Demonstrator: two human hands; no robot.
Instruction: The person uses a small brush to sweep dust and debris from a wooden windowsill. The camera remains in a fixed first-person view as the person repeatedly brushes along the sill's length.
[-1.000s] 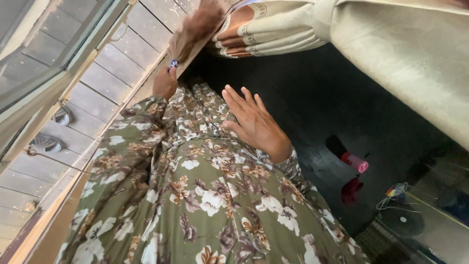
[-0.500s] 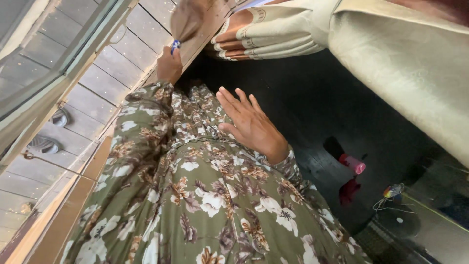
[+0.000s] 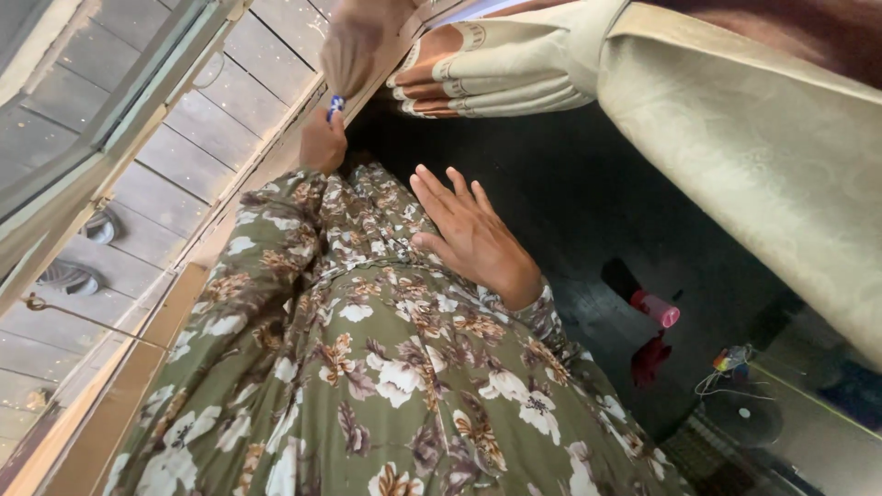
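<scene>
Pale wooden planks and a light wooden window frame run along my left, with a dark floor on the right; a cream patterned curtain hangs from the upper right, its folds gathered near the top; my left hand is closed around a small blue object up against the frame's edge; my right hand lies open and flat, fingers spread, on the olive floral fabric of my dress, well apart from the left; a pink cylindrical bottle lies on the floor.
</scene>
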